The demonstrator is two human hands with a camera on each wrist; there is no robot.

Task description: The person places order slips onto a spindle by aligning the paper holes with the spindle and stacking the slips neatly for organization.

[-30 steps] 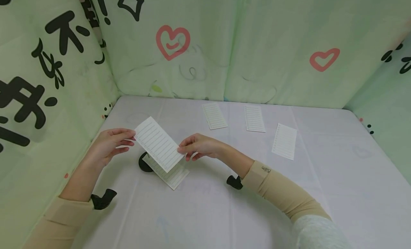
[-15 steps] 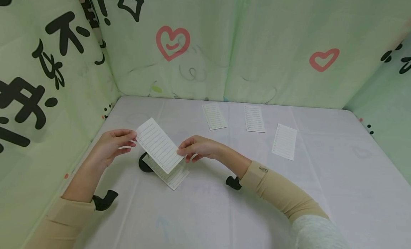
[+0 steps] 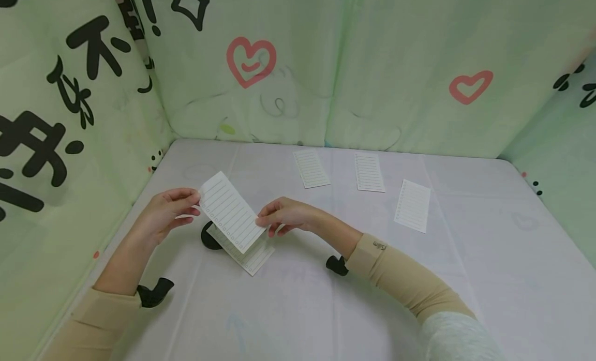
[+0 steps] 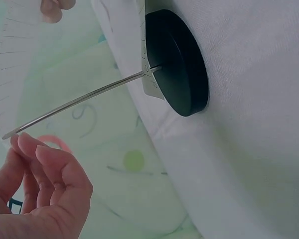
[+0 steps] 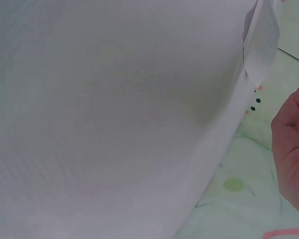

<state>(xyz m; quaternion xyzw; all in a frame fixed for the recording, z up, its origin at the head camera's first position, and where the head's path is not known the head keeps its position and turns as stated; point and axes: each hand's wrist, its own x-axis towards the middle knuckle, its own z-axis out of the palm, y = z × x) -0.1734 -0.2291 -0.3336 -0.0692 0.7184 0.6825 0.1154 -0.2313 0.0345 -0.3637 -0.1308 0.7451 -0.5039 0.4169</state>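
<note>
A lined paper slip [image 3: 231,212] is held slanted above the table. My left hand [image 3: 167,213] pinches its upper left corner, and my right hand [image 3: 291,214] pinches its right edge. Beneath it stands a bill spike with a round black base [image 3: 210,238]; its thin metal rod [image 4: 79,102] rises from the base in the left wrist view. Another lined slip [image 3: 251,260] sits low on the rod, pierced near one corner. At the rod's tip, the held slip's corner meets my left fingertips; I cannot tell whether it is pierced.
Three more lined slips lie apart toward the back of the white-covered table: one left [image 3: 312,168], one in the middle [image 3: 370,172] and one right [image 3: 412,205]. Green printed curtains [image 3: 298,92] wall the back and sides.
Both hands keep their hold on the slip. My left hand has shifted slightly right and down with it; my right hand has drifted very slightly left. The other slips have stayed put.
</note>
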